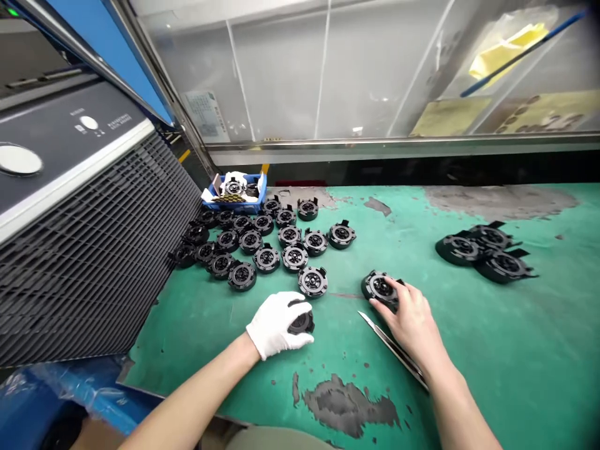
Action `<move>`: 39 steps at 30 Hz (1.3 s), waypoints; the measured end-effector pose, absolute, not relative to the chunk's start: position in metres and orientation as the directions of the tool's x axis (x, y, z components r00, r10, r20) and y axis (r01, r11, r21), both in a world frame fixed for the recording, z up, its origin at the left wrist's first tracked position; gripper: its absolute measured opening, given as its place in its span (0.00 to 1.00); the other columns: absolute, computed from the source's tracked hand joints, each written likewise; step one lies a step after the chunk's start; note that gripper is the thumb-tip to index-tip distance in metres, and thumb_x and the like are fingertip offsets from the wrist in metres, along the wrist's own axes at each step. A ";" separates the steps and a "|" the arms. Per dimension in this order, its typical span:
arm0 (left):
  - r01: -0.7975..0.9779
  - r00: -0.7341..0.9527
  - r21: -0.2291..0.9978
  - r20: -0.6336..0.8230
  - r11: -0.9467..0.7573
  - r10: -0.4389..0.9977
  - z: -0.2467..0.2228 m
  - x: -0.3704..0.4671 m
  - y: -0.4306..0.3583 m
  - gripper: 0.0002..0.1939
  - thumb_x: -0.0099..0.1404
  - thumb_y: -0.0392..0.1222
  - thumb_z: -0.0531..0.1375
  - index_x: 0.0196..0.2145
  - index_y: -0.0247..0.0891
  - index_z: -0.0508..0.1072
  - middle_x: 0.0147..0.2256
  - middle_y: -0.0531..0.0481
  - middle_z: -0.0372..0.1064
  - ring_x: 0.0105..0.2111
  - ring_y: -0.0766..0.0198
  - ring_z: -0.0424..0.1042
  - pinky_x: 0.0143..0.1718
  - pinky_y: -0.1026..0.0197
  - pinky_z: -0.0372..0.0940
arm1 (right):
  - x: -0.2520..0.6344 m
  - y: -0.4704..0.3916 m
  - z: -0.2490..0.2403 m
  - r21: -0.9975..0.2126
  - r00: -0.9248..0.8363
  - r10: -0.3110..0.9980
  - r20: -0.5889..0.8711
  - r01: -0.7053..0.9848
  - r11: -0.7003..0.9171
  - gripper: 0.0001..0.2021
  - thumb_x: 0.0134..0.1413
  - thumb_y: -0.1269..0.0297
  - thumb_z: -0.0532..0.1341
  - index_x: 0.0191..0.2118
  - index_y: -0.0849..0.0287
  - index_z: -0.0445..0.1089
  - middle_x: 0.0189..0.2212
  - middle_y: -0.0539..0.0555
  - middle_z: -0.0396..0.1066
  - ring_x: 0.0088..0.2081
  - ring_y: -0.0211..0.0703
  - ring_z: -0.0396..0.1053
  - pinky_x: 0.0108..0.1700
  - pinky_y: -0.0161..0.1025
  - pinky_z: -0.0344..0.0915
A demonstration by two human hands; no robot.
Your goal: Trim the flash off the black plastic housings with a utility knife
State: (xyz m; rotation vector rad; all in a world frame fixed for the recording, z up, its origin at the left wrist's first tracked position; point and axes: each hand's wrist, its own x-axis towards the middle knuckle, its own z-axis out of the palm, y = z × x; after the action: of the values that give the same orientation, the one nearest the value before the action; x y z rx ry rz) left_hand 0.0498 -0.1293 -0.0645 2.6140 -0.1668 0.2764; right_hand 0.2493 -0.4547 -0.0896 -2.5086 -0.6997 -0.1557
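My left hand (280, 325), in a white glove, is wrapped round a round black plastic part (301, 322) low over the green tabletop. Bare, my right hand (409, 312) grips another round black part (379, 286) between thumb and fingers at its right side. Just below that hand lies a scalpel (396, 350) with a metal handle, its blade pointing up and left; the wrist covers its far end. Several like parts (294, 257) are spread in loose rows beyond my left hand. Three more parts (487, 250) sit bunched together at the right.
A blue bin (234, 199) with white paper and dark parts stands at the back left. A grey machine with a black grille (117, 231) borders the left side. Across the back runs a metal-framed clear panel (328, 75). The green surface (553, 350) has worn grey patches.
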 end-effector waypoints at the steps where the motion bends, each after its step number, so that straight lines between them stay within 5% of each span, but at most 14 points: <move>1: -0.145 0.971 0.461 0.234 -0.875 -0.037 -0.062 0.051 -0.115 0.40 0.59 0.69 0.75 0.62 0.47 0.79 0.61 0.38 0.77 0.61 0.41 0.78 0.64 0.38 0.75 | 0.251 -0.447 -0.090 -0.459 0.849 0.470 0.241 0.526 -0.716 0.35 0.72 0.36 0.55 0.71 0.56 0.66 0.63 0.72 0.68 0.67 0.73 0.67 0.66 0.69 0.68; 11: 0.121 0.933 0.448 0.253 -0.886 0.255 -0.072 0.066 -0.077 0.43 0.56 0.56 0.81 0.65 0.43 0.75 0.70 0.31 0.66 0.68 0.34 0.72 0.68 0.30 0.73 | 0.292 -0.329 -0.081 -0.462 0.715 0.655 0.243 0.679 -0.570 0.28 0.68 0.51 0.64 0.69 0.52 0.68 0.65 0.65 0.71 0.64 0.61 0.73 0.65 0.58 0.72; 16: 0.171 0.922 0.490 0.226 -0.855 0.314 -0.067 0.059 -0.093 0.43 0.54 0.49 0.82 0.65 0.45 0.75 0.64 0.34 0.71 0.63 0.35 0.76 0.65 0.31 0.76 | 0.296 -0.329 -0.082 -0.465 0.706 0.665 0.243 0.686 -0.559 0.26 0.66 0.54 0.64 0.65 0.55 0.68 0.60 0.63 0.74 0.60 0.59 0.74 0.63 0.57 0.72; 21: 0.209 0.884 0.535 0.254 -0.819 0.391 -0.025 0.048 -0.060 0.47 0.52 0.54 0.82 0.66 0.47 0.72 0.63 0.38 0.70 0.63 0.39 0.75 0.68 0.35 0.74 | 0.300 -0.330 -0.088 -0.484 0.707 0.664 0.243 0.682 -0.549 0.26 0.65 0.53 0.63 0.65 0.55 0.68 0.60 0.63 0.74 0.60 0.60 0.73 0.64 0.58 0.71; 24: 0.316 0.794 0.551 0.292 -0.772 0.533 0.015 0.051 0.005 0.50 0.61 0.59 0.77 0.72 0.40 0.64 0.68 0.32 0.62 0.67 0.38 0.71 0.71 0.32 0.69 | 0.301 -0.329 -0.092 -0.496 0.719 0.651 0.244 0.669 -0.554 0.27 0.65 0.52 0.62 0.65 0.56 0.68 0.61 0.65 0.74 0.61 0.62 0.72 0.65 0.60 0.70; 28: 0.379 0.776 0.534 0.262 -0.756 0.574 0.059 0.077 0.101 0.49 0.63 0.56 0.76 0.73 0.37 0.63 0.67 0.34 0.65 0.62 0.45 0.75 0.68 0.42 0.73 | 0.301 -0.328 -0.097 -0.510 0.727 0.641 0.245 0.659 -0.553 0.28 0.64 0.50 0.62 0.66 0.56 0.69 0.61 0.65 0.74 0.62 0.64 0.72 0.65 0.62 0.70; 33: 0.522 0.766 0.408 0.163 -0.750 0.622 0.070 0.111 0.172 0.44 0.60 0.50 0.79 0.68 0.34 0.71 0.65 0.35 0.69 0.66 0.42 0.72 0.72 0.41 0.67 | 0.304 -0.329 -0.100 -0.522 0.723 0.642 0.255 0.662 -0.537 0.29 0.64 0.50 0.62 0.66 0.56 0.69 0.61 0.64 0.75 0.62 0.63 0.72 0.65 0.62 0.70; 39: 0.621 0.765 0.274 -0.007 -0.734 0.644 0.044 0.114 0.189 0.23 0.78 0.51 0.66 0.64 0.39 0.73 0.63 0.40 0.72 0.58 0.49 0.77 0.59 0.40 0.77 | 0.305 -0.330 -0.100 -0.527 0.723 0.640 0.261 0.662 -0.532 0.28 0.64 0.50 0.62 0.66 0.56 0.70 0.61 0.64 0.76 0.62 0.63 0.73 0.64 0.61 0.71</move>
State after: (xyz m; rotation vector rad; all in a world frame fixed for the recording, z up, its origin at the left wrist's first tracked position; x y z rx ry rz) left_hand 0.1141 0.1890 0.0443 2.7011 0.9878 0.1281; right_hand 0.3051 -0.3302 -0.1004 -2.3130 -0.9831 -0.0479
